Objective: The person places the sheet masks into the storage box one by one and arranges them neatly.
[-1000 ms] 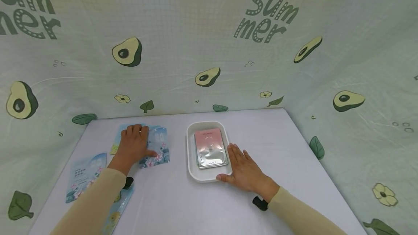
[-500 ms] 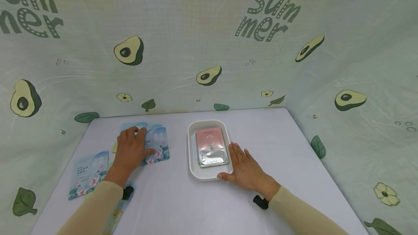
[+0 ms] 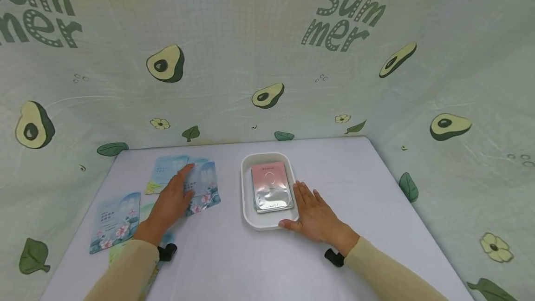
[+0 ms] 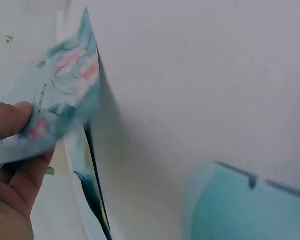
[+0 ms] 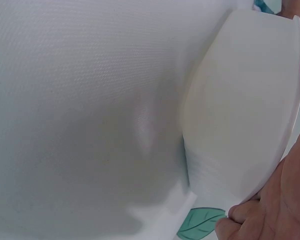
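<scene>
My left hand point(image 3: 172, 201) pinches a blue sheet mask packet point(image 3: 204, 189) with pink flowers, thumb on its face and fingers beneath. In the left wrist view this packet point(image 4: 70, 95) is lifted and tilted off the table. My right hand point(image 3: 315, 215) lies along the right side of a white tray point(image 3: 263, 223), its fingers straight and the thumb at the near corner. Within the tray lies a pink and silver sheet mask packet point(image 3: 270, 187), with the edge of another showing under it. The tray's outer wall point(image 5: 240, 105) fills much of the right wrist view.
Another blue packet point(image 3: 167, 170) with yellow at its lower edge lies beyond the left hand. Nearer lies a flowered blue packet point(image 3: 115, 222), beside a greenish one partly hidden under the left forearm. A curtain with avocado prints point(image 3: 267, 95) hangs behind the white table point(image 3: 234, 268).
The left hand has gone from lying over the packets to pinching the flowered one, whose edge has come up and slightly right. The right hand stays at the tray.
</scene>
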Demonstrator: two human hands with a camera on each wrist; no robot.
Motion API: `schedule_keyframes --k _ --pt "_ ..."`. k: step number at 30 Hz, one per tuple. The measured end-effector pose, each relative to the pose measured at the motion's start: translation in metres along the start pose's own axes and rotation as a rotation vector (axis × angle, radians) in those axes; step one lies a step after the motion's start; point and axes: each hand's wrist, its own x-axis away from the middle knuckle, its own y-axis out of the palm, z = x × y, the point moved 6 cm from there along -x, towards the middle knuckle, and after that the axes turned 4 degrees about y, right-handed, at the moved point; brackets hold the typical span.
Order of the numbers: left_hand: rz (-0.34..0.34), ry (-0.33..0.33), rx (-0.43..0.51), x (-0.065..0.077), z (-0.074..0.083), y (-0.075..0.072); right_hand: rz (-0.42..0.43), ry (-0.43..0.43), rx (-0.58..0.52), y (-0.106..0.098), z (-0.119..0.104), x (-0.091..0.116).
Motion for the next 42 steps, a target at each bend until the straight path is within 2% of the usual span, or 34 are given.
schedule_keyframes --k 4,9,13,24,29,35,39,42 --pt "0.029 -0.079 0.056 -0.002 -0.005 -0.004 0.003 0.000 -0.001 0.000 0.000 0.000" --pt "0.055 -0.140 0.068 -0.002 -0.010 -0.009 -0.006 0.002 0.022 0.001 0.000 0.000" --pt "0.037 -0.172 0.110 -0.003 -0.014 -0.007 -0.009 0.000 0.026 0.000 0.000 0.000" --pt "-0.029 -0.214 0.326 -0.006 -0.015 -0.005 -0.023 0.012 0.041 0.000 0.002 -0.001" --pt "-0.036 -0.235 0.380 -0.006 -0.009 -0.007 -0.020 0.005 0.037 -0.001 0.000 -0.001" --pt "-0.003 -0.234 0.434 -0.012 0.005 -0.013 -0.019 -0.002 0.060 0.000 0.000 -0.002" --pt "0.016 -0.230 0.524 -0.021 0.020 -0.013 -0.019 0.004 0.056 -0.001 0.000 -0.002" --pt "0.012 -0.230 0.603 -0.029 0.031 -0.006 -0.018 0.004 0.049 -0.002 -0.001 -0.002"
